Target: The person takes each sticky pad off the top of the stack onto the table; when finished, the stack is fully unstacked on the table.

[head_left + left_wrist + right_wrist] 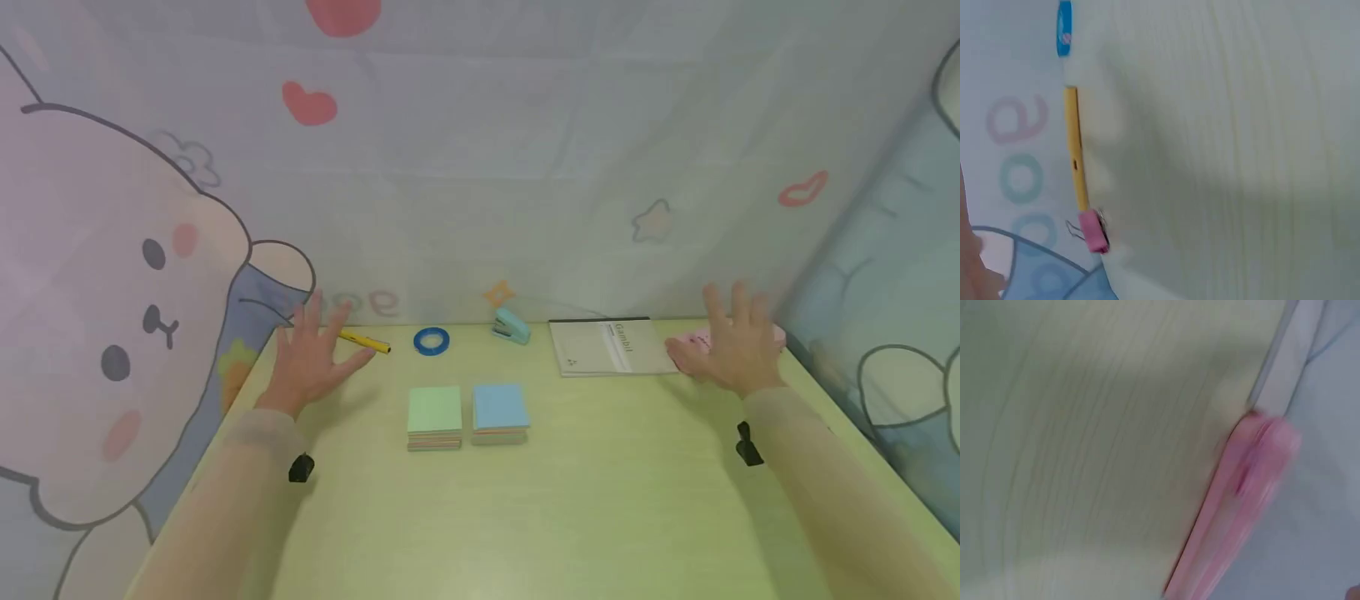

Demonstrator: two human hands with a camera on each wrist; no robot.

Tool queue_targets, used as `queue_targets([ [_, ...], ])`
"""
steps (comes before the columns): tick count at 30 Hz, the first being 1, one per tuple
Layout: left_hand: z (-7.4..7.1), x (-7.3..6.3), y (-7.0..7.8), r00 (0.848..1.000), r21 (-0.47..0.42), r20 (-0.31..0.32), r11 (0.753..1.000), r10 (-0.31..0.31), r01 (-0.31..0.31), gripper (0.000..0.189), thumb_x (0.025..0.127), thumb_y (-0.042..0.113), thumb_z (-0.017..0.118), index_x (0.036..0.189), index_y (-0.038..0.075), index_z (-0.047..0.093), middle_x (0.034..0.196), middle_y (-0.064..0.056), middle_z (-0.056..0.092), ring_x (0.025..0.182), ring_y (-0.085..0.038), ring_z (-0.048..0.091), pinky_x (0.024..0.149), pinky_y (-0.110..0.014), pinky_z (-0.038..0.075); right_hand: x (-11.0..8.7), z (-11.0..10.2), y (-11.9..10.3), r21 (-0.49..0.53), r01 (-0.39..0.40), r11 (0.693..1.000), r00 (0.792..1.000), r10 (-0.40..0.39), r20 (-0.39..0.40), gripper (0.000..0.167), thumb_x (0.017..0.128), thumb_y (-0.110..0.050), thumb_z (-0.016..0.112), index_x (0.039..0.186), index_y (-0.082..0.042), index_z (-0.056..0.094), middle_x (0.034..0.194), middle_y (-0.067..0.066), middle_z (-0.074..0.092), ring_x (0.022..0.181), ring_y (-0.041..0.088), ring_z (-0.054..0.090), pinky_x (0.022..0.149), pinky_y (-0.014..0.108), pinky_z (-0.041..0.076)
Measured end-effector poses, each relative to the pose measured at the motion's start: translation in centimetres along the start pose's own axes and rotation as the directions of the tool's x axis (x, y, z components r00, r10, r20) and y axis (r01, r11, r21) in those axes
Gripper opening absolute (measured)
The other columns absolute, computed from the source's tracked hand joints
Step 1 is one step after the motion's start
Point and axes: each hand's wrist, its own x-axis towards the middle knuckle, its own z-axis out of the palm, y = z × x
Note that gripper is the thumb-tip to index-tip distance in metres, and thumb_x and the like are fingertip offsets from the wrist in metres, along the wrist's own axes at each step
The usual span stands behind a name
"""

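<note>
Fingers of the left hand point(307, 360) and right hand point(733, 350) are spread, with nothing grasped, near the yellow pen-like tool point(1074, 147) and pink case point(1230, 503) respectively, laid along the rear of the table point(630, 500), presumably so that room is left around the green-topped paper stack point(434, 417) and blue-topped paper stack point(500, 412).

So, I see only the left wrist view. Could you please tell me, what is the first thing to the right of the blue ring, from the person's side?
Observer: A pale blue stapler.
Operator: And closer to the person, is there something?
Observer: Yes, a green-topped paper stack beside a blue-topped paper stack.
Operator: Does the right hand hold any object?
Observer: No, the right hand holds nothing; its fingers are spread.
</note>
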Motion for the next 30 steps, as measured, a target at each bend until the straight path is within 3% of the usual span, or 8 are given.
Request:
queue_targets([
  [2, 0.0, -0.4, 0.7, 0.999, -0.135, 0.049, 0.991, 0.000, 0.007, 0.091, 0.098, 0.074, 0.052, 0.169, 0.027, 0.021, 0.175, -0.021, 0.001, 0.153, -0.058, 0.019, 0.112, -0.084, 0.019, -0.1, 0.0, -1.5, 0.092, 0.024, 0.995, 0.998, -0.030, 0.056, 0.109, 0.092, -0.068, 0.064, 0.169, -0.010, 0.013, 0.172, 0.030, -0.001, 0.155, 0.059, 0.000, 0.114, 0.083, 0.014],
  [4, 0.2, -0.8, 1.5, 0.994, -0.307, 0.104, 0.951, 0.020, 0.013, 0.085, 0.100, 0.067, 0.057, 0.168, 0.026, 0.027, 0.175, -0.019, 0.010, 0.153, -0.054, 0.025, 0.113, -0.080, 0.025, -0.2, 0.2, -3.4, 0.197, 0.032, 0.980, 0.991, -0.057, 0.124, 0.106, 0.096, -0.064, 0.064, 0.170, -0.011, 0.009, 0.174, 0.026, -0.002, 0.158, 0.053, -0.001, 0.119, 0.079, 0.008],
  [7, 0.6, -1.6, 2.7, 0.974, -0.549, 0.213, 0.834, 0.075, 0.056, 0.076, 0.101, 0.057, 0.063, 0.165, 0.027, 0.034, 0.173, -0.010, 0.022, 0.151, -0.049, 0.033, 0.114, -0.077, 0.030, -0.3, 0.9, -6.7, 0.317, 0.050, 0.947, 0.973, -0.118, 0.200, 0.103, 0.098, -0.061, 0.064, 0.171, -0.017, 0.006, 0.176, 0.018, 0.002, 0.160, 0.047, 0.004, 0.120, 0.077, 0.011],
  [10, 1.4, -2.5, 3.6, 0.944, -0.699, 0.296, 0.707, 0.144, 0.112, 0.068, 0.103, 0.047, 0.066, 0.162, 0.027, 0.039, 0.169, -0.008, 0.033, 0.146, -0.045, 0.044, 0.113, -0.072, 0.037, -0.5, 1.9, -10.1, 0.430, 0.102, 0.897, 0.948, -0.219, 0.231, 0.099, 0.098, -0.056, 0.068, 0.171, -0.019, 0.011, 0.176, 0.014, 0.012, 0.160, 0.043, 0.013, 0.121, 0.073, 0.017],
  [13, 2.1, -3.3, 4.4, 0.920, -0.779, 0.336, 0.609, 0.201, 0.151, 0.062, 0.105, 0.037, 0.066, 0.160, 0.023, 0.043, 0.165, -0.016, 0.038, 0.143, -0.045, 0.049, 0.114, -0.066, 0.041, -0.9, 3.0, -13.3, 0.511, 0.168, 0.843, 0.911, -0.331, 0.246, 0.094, 0.098, -0.051, 0.070, 0.169, -0.016, 0.020, 0.173, 0.014, 0.023, 0.158, 0.041, 0.023, 0.122, 0.068, 0.024],
  [16, 2.8, -3.8, 5.2, 0.901, -0.827, 0.344, 0.540, 0.264, 0.158, 0.058, 0.104, 0.025, 0.068, 0.157, 0.014, 0.046, 0.162, -0.023, 0.041, 0.142, -0.047, 0.049, 0.114, -0.059, 0.044, -1.4, 3.9, -16.2, 0.573, 0.204, 0.793, 0.871, -0.415, 0.264, 0.090, 0.096, -0.050, 0.074, 0.166, -0.013, 0.029, 0.169, 0.012, 0.033, 0.154, 0.038, 0.032, 0.121, 0.064, 0.030],
  [22, 3.9, -4.0, 6.4, 0.885, -0.834, 0.358, 0.528, 0.296, 0.161, 0.048, 0.098, 0.017, 0.076, 0.143, 0.011, 0.060, 0.150, -0.013, 0.055, 0.132, -0.038, 0.057, 0.109, -0.046, 0.049, -2.0, 5.0, -20.7, 0.627, 0.196, 0.754, 0.823, -0.474, 0.312, 0.092, 0.089, -0.052, 0.082, 0.161, -0.012, 0.041, 0.164, 0.005, 0.043, 0.153, 0.029, 0.037, 0.123, 0.054, 0.033],
  [30, 4.2, -4.5, 6.4, 0.887, -0.839, 0.370, 0.509, 0.275, 0.192, 0.053, 0.091, 0.010, 0.082, 0.141, 0.010, 0.063, 0.145, -0.012, 0.059, 0.126, -0.036, 0.060, 0.104, -0.037, 0.053, -2.1, 6.9, -23.1, 0.643, 0.187, 0.742, 0.798, -0.496, 0.341, 0.087, 0.084, -0.043, 0.089, 0.152, -0.004, 0.051, 0.150, 0.009, 0.056, 0.136, 0.027, 0.053, 0.111, 0.047, 0.047],
])
